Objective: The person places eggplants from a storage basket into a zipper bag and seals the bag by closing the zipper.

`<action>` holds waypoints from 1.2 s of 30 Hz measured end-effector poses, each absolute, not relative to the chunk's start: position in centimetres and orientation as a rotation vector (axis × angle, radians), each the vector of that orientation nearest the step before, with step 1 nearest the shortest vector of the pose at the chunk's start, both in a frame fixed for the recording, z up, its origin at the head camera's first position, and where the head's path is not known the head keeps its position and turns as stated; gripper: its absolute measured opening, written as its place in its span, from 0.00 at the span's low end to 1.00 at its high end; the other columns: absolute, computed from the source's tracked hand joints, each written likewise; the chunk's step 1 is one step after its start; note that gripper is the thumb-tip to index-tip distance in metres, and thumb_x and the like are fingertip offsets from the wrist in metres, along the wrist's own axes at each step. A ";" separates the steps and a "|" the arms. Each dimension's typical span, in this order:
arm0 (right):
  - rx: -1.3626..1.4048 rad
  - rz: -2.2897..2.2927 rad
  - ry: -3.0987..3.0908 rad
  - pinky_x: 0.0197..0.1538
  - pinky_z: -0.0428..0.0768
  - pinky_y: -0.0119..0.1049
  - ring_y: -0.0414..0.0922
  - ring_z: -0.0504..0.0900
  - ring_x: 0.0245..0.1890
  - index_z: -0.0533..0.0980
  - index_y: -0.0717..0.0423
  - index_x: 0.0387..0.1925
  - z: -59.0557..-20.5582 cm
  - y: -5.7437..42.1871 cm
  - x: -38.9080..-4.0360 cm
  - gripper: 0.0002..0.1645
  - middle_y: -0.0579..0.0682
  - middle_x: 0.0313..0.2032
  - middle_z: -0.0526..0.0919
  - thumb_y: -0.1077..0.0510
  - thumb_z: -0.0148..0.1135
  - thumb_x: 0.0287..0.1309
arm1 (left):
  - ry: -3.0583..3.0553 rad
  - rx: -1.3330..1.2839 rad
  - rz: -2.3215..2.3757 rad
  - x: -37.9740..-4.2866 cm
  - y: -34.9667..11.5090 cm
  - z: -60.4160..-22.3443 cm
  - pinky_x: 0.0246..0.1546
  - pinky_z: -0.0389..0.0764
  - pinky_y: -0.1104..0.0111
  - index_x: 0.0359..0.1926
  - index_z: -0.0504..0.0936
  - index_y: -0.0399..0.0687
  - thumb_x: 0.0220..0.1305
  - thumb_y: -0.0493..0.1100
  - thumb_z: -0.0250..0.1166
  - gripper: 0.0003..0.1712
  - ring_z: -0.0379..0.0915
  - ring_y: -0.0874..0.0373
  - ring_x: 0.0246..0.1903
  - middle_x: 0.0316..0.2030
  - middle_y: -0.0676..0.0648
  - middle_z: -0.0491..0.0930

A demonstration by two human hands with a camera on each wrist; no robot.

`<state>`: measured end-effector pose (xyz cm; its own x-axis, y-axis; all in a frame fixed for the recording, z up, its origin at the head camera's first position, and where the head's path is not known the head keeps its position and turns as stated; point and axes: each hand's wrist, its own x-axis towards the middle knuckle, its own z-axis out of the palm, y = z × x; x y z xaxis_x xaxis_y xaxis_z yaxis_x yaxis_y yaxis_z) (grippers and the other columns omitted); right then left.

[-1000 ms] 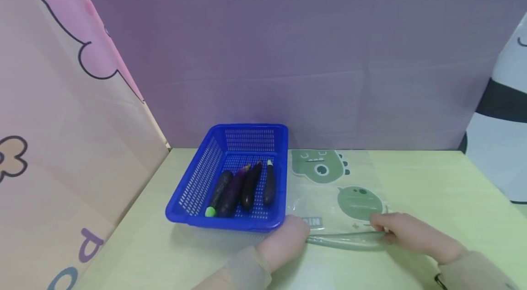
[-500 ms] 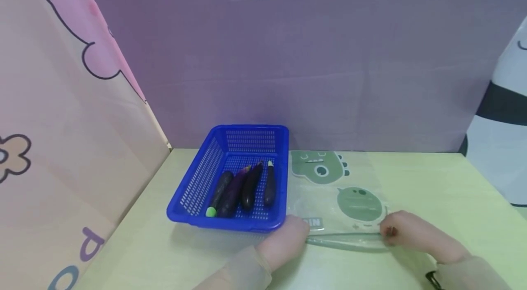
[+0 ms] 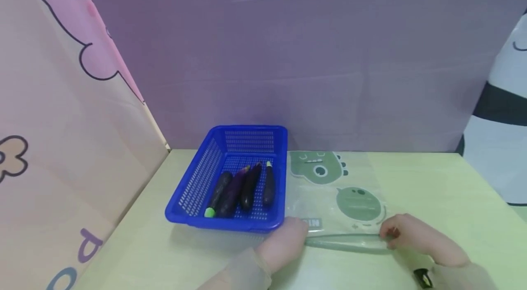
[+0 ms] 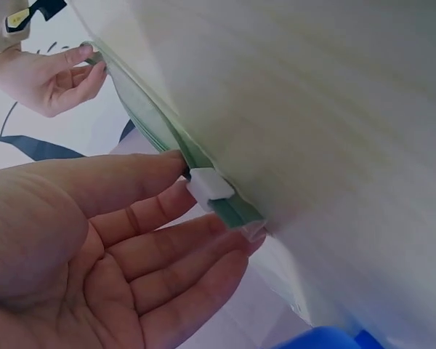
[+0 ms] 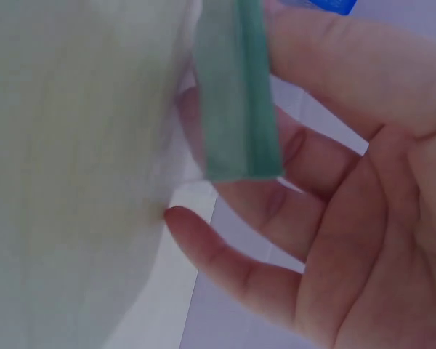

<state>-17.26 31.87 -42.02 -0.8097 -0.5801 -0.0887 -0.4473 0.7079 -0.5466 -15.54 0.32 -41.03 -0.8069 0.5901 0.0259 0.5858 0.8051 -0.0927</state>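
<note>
A clear zip bag (image 3: 319, 201) printed with green cartoon figures lies on the table, its green zip edge facing me. The left hand (image 3: 287, 240) is at the left end of that edge, beside the basket's front corner. In the left wrist view its thumb and index finger pinch the zip at the white slider (image 4: 209, 186), the other fingers spread behind. At the right end, the right hand (image 3: 416, 237) pinches the edge. The right wrist view has the green zip strip (image 5: 240, 94) between thumb and fingers, the lower fingers extended behind it.
A blue plastic basket (image 3: 174, 211) stands left of the bag. Inside lie several dark eggplants (image 3: 233, 193), one with a bright green end. The pale yellow table (image 3: 136, 244) meets a purple backdrop (image 3: 263, 52) behind and a printed panel (image 3: 82, 143) on the left.
The right hand has slid a little rightward along the zip edge to its end, its fingers curling in more. The left hand stays put on the bag's left end.
</note>
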 end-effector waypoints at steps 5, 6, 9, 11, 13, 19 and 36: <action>-0.775 -0.756 2.681 0.32 0.73 0.28 0.28 0.69 0.29 0.78 0.52 0.25 -42.2 31.7 -17.0 0.09 0.39 0.28 0.79 0.64 0.69 0.39 | -2.911 -0.975 0.116 -15.5 0.2 -40.9 0.25 0.73 0.74 0.24 0.77 0.49 0.56 0.36 0.60 0.06 0.71 0.61 0.21 0.21 0.52 0.77; -0.770 -0.757 2.683 0.32 0.73 0.28 0.28 0.69 0.29 0.78 0.52 0.25 -42.2 31.7 -17.0 0.09 0.39 0.28 0.79 0.64 0.70 0.39 | -2.902 -0.978 0.121 -15.4 0.2 -40.8 0.24 0.73 0.74 0.24 0.77 0.49 0.55 0.36 0.60 0.06 0.70 0.62 0.20 0.20 0.52 0.76; -0.750 -0.749 2.694 0.32 0.73 0.28 0.28 0.68 0.28 0.77 0.52 0.25 -42.2 31.5 -16.9 0.10 0.38 0.28 0.78 0.64 0.70 0.39 | -2.906 -0.984 0.074 -15.4 0.2 -40.6 0.23 0.72 0.74 0.23 0.77 0.49 0.54 0.37 0.61 0.05 0.70 0.62 0.19 0.19 0.53 0.76; -0.748 -0.758 2.692 0.31 0.71 0.28 0.28 0.67 0.28 0.77 0.52 0.25 -42.2 31.4 -16.8 0.10 0.38 0.27 0.76 0.64 0.70 0.39 | -2.923 -0.984 0.017 -15.4 0.2 -40.4 0.23 0.72 0.73 0.23 0.77 0.49 0.55 0.38 0.62 0.06 0.69 0.62 0.19 0.19 0.53 0.76; -0.750 -0.766 2.691 0.30 0.70 0.28 0.29 0.65 0.27 0.76 0.52 0.25 -42.2 31.4 -16.8 0.10 0.37 0.26 0.74 0.64 0.70 0.39 | -2.940 -0.990 -0.041 -15.4 0.2 -40.2 0.24 0.72 0.73 0.23 0.77 0.49 0.57 0.41 0.63 0.08 0.70 0.61 0.19 0.18 0.53 0.76; -0.737 -0.772 2.687 0.30 0.69 0.28 0.28 0.64 0.27 0.76 0.53 0.25 -42.1 31.4 -16.8 0.10 0.37 0.26 0.75 0.64 0.70 0.40 | -2.928 -1.024 -0.121 -15.2 0.6 -39.9 0.24 0.73 0.73 0.24 0.78 0.52 0.60 0.49 0.62 0.11 0.71 0.62 0.19 0.19 0.54 0.76; -0.703 -0.743 2.698 0.31 0.71 0.29 0.28 0.65 0.27 0.76 0.52 0.25 -42.2 31.4 -17.0 0.09 0.38 0.26 0.76 0.62 0.71 0.42 | -2.805 -1.149 -0.082 -14.9 0.9 -38.0 0.16 0.63 0.75 0.21 0.73 0.54 0.63 0.53 0.60 0.16 0.63 0.65 0.15 0.15 0.58 0.70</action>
